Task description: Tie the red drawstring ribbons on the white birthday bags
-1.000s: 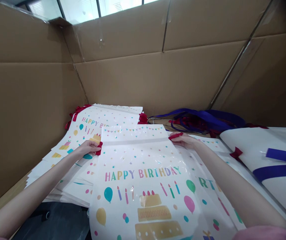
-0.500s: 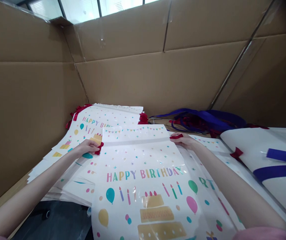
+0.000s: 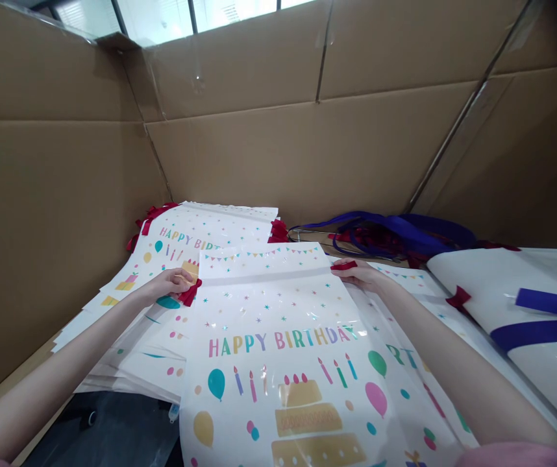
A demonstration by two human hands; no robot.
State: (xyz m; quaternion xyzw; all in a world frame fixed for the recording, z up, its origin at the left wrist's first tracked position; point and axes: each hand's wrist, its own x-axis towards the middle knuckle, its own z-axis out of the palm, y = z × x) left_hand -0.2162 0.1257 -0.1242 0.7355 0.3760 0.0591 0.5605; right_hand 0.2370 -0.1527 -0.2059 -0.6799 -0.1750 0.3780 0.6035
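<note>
Bright, nearly white light reaches me through the windows [image 3: 156, 21] at the upper left, their detail washed out. The cardboard walls [image 3: 239, 149] around me sit dimmer, darkening to near black in the upper right corner. I catch small glints on the glossy front sheet [image 3: 278, 305], its lettering crisp. Towards the edges, my wide view stretches my forearms [image 3: 78, 353].

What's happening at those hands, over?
Left fingers at one red ribbon, grip unclear; right fingers holding another. Birthday sheet printed side up, overlapping other sheets. Purple ribbon bundle behind, off the sheet.
</note>
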